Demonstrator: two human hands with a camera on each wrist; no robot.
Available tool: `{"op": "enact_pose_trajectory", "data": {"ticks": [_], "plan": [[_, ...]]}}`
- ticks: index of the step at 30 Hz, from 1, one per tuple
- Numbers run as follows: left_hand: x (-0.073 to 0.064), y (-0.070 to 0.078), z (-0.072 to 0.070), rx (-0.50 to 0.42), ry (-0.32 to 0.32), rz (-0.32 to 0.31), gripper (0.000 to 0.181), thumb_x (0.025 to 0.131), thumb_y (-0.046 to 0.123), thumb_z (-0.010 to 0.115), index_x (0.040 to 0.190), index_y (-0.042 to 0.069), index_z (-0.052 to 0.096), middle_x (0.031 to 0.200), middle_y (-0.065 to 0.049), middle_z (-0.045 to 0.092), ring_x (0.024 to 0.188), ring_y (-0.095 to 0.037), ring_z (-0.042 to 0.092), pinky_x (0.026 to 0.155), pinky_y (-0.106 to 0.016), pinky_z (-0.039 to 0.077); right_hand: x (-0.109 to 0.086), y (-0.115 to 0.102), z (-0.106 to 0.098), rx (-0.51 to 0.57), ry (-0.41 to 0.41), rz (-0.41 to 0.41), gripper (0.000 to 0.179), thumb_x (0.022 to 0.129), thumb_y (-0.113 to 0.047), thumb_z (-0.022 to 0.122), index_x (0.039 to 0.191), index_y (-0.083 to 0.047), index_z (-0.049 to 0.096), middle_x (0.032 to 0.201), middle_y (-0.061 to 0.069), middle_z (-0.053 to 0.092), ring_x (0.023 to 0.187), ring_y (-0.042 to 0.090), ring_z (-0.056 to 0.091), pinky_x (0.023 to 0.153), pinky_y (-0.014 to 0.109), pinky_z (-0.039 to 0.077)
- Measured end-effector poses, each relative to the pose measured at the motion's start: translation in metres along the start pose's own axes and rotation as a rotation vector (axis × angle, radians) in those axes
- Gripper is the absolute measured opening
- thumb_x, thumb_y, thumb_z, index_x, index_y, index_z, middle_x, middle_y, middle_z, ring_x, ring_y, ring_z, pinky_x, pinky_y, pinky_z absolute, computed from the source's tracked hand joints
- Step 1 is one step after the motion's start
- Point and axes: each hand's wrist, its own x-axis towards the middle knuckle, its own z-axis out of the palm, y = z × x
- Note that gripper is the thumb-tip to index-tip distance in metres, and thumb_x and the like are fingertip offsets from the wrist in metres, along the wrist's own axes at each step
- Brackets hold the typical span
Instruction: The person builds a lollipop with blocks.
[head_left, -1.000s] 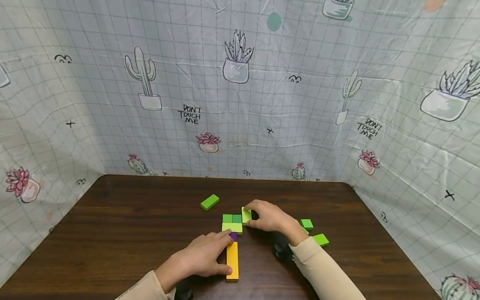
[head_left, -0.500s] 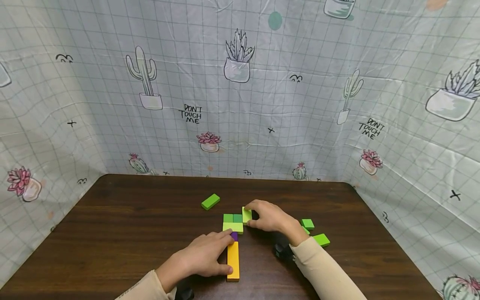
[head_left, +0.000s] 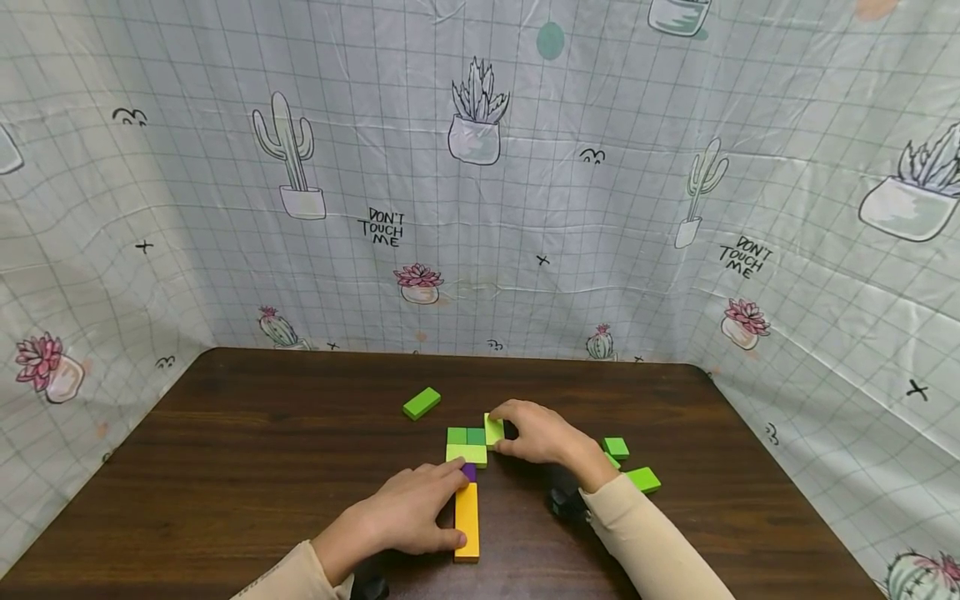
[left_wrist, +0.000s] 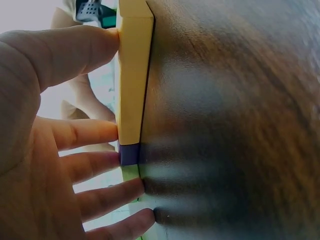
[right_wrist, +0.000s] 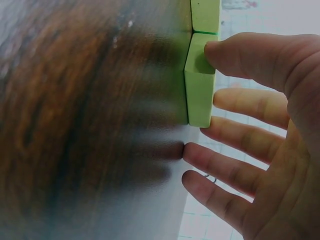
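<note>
In the head view a row of blocks runs away from me: a long yellow block (head_left: 467, 525), a purple block (head_left: 470, 472), a lime block (head_left: 467, 454) lying crosswise, then a green block (head_left: 457, 436) beside a darker green block (head_left: 476, 436). My left hand (head_left: 408, 510) rests along the yellow and purple blocks, thumb near the yellow one's close end, fingers fairly straight. At the row's far right, my right hand (head_left: 542, 433) pinches a light green block (right_wrist: 200, 97) between thumb and fingers; it lies flat on the table, against the neighbouring blocks.
A loose green block (head_left: 422, 403) lies behind the row. Right of my right wrist are a small green block (head_left: 616, 448) and a longer one (head_left: 642, 480), with another partly hidden. A printed curtain (head_left: 480, 250) encloses the brown table (head_left: 225, 467).
</note>
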Motion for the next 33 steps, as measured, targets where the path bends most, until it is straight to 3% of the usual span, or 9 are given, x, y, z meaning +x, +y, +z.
{"op": "enact_pose_trajectory", "data": {"ticks": [22,33], "plan": [[0.0017,-0.0001,0.0046,-0.024,0.056,0.026,0.063,0.083,0.052,0.066,0.134,0.018,0.054,0.147,-0.005,0.042,0.128,-0.028,0.045,0.100,-0.051,0.039,-0.0033,0.0012,0.0013,0.000,-0.010,0.005,0.044,0.088,-0.029,0.068,0.127,-0.010,0.060,0.129,0.005,0.057,0.118,0.022,0.053,0.096,0.041,0.044],[-0.0007,-0.0074,-0.0052,-0.074,0.073,0.038,0.057,0.085,0.049,0.066,0.130,0.017,0.057,0.147,-0.009,0.042,0.129,-0.031,0.044,0.100,-0.053,0.039,-0.0008,-0.0005,0.0003,0.003,-0.009,0.004,0.044,0.088,-0.030,0.067,0.128,-0.011,0.060,0.129,0.005,0.057,0.118,0.022,0.054,0.095,0.041,0.045]]}}
